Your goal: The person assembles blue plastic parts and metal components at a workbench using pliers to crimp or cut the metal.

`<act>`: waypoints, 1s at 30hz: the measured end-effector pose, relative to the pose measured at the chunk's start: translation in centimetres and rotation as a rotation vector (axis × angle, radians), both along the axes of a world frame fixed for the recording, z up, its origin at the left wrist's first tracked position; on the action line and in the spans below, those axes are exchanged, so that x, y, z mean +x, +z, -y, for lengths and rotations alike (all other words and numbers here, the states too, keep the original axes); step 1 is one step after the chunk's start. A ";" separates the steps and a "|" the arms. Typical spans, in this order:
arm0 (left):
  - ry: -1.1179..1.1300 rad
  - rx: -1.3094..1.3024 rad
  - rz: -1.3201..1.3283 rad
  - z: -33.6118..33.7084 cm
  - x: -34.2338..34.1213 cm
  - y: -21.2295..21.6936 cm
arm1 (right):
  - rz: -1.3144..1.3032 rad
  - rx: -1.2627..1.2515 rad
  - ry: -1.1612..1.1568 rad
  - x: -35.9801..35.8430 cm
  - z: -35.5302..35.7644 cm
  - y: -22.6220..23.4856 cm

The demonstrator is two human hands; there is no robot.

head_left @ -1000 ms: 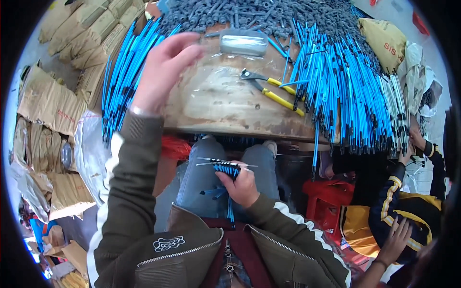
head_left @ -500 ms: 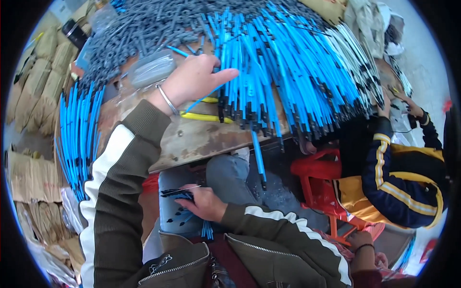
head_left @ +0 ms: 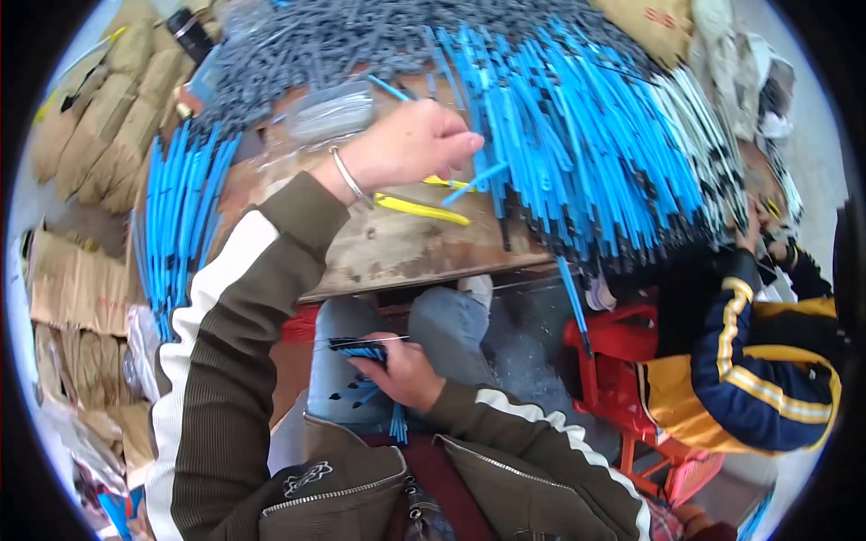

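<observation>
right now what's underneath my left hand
Below your bare left hand, two slim yellow handles show against the worn brown wooden tabletop. The handles' other ends, and the wood directly beneath your palm, are covered and cannot be seen.

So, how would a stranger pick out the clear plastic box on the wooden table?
Start with the brown wooden table and the heap of small dark grey pieces along its far side. At that heap's near edge, beyond and left of the person's bare left hand, sits the clear plastic box. Its see-through, boxy shape differs from the grey pieces and long, thin blue rods.
</observation>
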State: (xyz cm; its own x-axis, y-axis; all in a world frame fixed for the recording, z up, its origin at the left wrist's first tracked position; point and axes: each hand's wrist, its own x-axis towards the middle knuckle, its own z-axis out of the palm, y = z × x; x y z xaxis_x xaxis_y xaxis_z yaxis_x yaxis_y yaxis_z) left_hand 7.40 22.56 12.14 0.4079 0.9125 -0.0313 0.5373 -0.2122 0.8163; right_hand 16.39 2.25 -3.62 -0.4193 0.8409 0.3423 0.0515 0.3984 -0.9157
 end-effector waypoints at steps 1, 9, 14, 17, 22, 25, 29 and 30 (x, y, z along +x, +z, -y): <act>0.028 -0.020 0.083 -0.1 -1.0 0.1 | -0.010 0.000 0.018 0.1 -0.1 0.0; 0.354 0.465 -0.650 -7.6 -13.1 1.7 | -0.081 0.080 0.041 -0.7 -0.6 -0.4; 0.163 0.665 -0.736 -13.0 -10.2 -3.4 | -0.066 0.076 0.027 -1.0 -1.1 -0.4; 0.079 0.656 -0.883 -14.6 -8.5 -3.7 | -0.053 0.065 0.020 -0.5 -1.2 -0.3; 0.277 0.679 -0.854 -14.5 -8.4 -2.4 | -0.069 0.048 0.019 -0.3 -1.0 -0.1; 0.404 0.740 -0.601 -11.9 -11.2 -0.1 | -0.058 0.036 0.025 -0.2 -0.8 0.2; 0.356 0.268 0.319 -1.0 -12.2 2.6 | 0.004 -0.007 0.024 0.1 -0.3 0.0; 0.329 0.272 0.360 2.0 -12.5 2.5 | 0.017 -0.006 0.012 0.1 -0.2 0.0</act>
